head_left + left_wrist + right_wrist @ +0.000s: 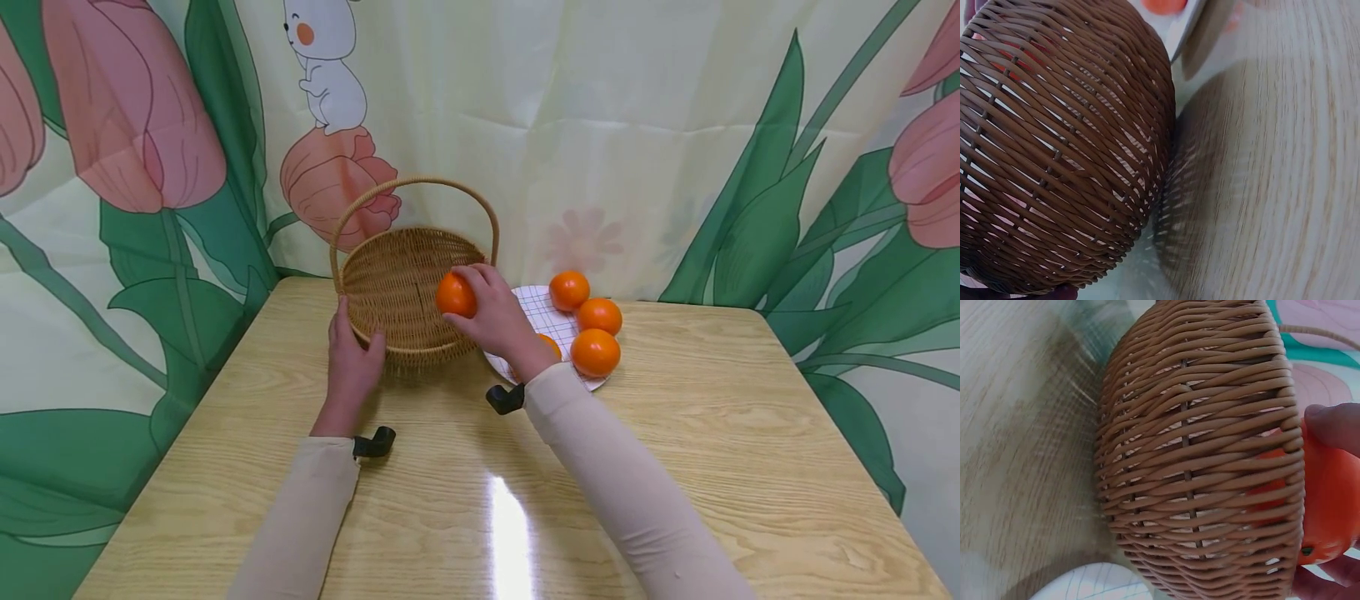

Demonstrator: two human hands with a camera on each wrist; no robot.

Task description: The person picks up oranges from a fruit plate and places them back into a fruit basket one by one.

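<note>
A wicker basket (408,287) with a tall arched handle stands toward the back of the table. My left hand (354,362) grips its rim at the left front, thumb on the near edge; in the left wrist view the woven side (1066,137) hides most of that hand. With my right hand (495,312) I hold an orange (456,295) over the basket's right side. The right wrist view shows the orange (1332,500) at the rim, fingers and thumb around it, its lower part seen through the weave.
Right of the basket lies a white plate (534,307) with a grid pattern. Three oranges (596,352) sit along its right side, and another (551,343) is partly hidden behind my right wrist. A curtain (600,125) printed with tulips hangs behind the wooden table (712,433).
</note>
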